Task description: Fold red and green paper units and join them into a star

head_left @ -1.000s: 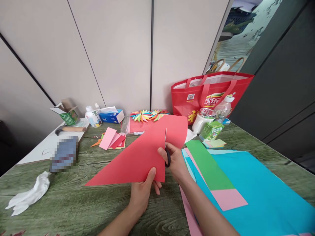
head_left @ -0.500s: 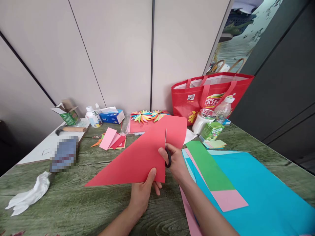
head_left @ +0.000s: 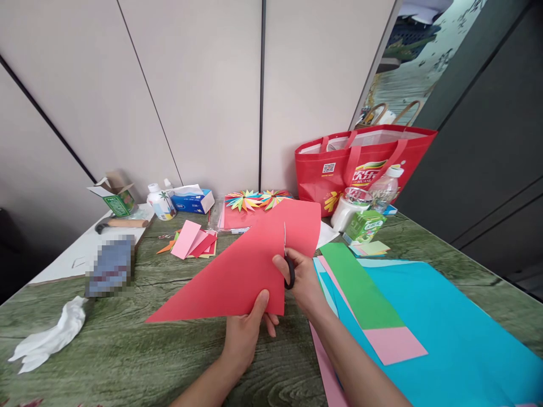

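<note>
A folded red paper sheet (head_left: 237, 271) is held up over the green wood-grain table (head_left: 127, 345). My left hand (head_left: 248, 330) pinches its lower right corner, thumb on top. My right hand (head_left: 299, 280) grips black-handled scissors (head_left: 287, 260), whose blades point up and cut into the red sheet along its right side.
Large blue (head_left: 458, 328), green (head_left: 360, 285) and pink (head_left: 394, 345) paper sheets lie to the right. Pink and red scraps (head_left: 195, 240), folded paper stars (head_left: 254, 199), a tissue box (head_left: 193, 199), bottles, a red bag (head_left: 360, 164) and a crumpled tissue (head_left: 51, 336) ring the work area.
The scissor blades have crept slightly further up the red sheet; both hands stay almost still.
</note>
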A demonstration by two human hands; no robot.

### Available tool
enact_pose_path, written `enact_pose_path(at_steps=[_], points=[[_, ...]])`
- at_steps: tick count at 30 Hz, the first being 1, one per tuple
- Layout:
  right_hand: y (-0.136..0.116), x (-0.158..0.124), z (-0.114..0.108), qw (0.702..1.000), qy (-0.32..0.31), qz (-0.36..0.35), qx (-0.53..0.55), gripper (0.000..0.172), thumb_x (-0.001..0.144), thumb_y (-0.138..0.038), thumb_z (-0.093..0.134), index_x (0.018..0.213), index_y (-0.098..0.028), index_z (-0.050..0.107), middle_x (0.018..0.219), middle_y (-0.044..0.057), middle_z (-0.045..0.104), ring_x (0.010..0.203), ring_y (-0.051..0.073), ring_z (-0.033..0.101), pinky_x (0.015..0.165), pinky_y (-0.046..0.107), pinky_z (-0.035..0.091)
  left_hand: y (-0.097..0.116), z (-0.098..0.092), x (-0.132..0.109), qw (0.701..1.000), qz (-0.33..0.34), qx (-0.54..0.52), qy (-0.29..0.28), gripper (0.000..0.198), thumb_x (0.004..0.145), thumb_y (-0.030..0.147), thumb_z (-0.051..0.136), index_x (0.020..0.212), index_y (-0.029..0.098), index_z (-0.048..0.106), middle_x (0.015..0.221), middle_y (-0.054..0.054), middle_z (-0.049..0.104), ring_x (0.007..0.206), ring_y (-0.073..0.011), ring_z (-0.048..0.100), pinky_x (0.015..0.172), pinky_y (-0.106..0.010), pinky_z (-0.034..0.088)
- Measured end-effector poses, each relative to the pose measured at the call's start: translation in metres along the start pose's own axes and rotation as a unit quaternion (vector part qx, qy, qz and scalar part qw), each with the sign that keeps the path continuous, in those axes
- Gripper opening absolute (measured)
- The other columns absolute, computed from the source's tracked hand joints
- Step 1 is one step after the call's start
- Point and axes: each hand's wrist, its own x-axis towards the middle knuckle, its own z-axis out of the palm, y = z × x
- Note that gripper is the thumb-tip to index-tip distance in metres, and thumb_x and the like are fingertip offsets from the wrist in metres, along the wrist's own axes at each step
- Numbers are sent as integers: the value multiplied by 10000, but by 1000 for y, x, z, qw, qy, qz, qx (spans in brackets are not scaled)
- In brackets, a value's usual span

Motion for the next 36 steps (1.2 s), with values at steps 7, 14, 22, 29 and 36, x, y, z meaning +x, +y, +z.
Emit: enact_pose_path(at_steps=[7, 14, 22, 29, 36], points=[[-5, 3, -3, 1000, -16, -7, -11, 365, 648, -483, 670, 829, -168, 632, 732, 25, 659, 630, 156, 563, 570, 268, 450, 6, 4, -4, 1000, -23, 3, 11, 354, 700, 424, 628, 534, 114, 584, 435, -32, 582, 327, -94, 474, 345, -209, 372], [-5, 2, -2, 999, -48, 14, 21, 351, 639, -459, 695, 836, -176, 630, 731, 7, 656, 632, 156, 572, 564, 256, 442, 10, -1, -14, 1000, -28, -4, 13, 352, 688, 432, 639, 539, 118, 587, 429, -21, 573, 331, -97, 479, 345, -207, 372], [-5, 2, 16, 996, -67, 44, 34, 363, 631, -473, 700, 823, -171, 639, 740, 12, 664, 644, 164, 585, 546, 253, 439, 9, -14, -25, 998, -42, -21, 45, 373, 649, 460, 661, 513, 122, 582, 408, -13, 561, 311, -90, 465, 344, -202, 359], [-12, 6, 23, 995, -86, 41, 30, 406, 605, -503, 705, 827, -170, 640, 732, 17, 666, 689, 178, 598, 583, 266, 457, 14, -18, -24, 998, -17, -4, 54, 366, 679, 434, 638, 491, 126, 576, 421, -18, 565, 325, -101, 469, 368, -224, 379], [-16, 9, 28, 995, -94, 37, 26, 408, 590, -516, 705, 800, -172, 641, 701, 11, 662, 656, 174, 597, 552, 267, 455, 16, -19, -22, 998, -23, -35, 53, 350, 667, 436, 651, 517, 127, 586, 422, -15, 565, 334, -108, 473, 348, -223, 367]])
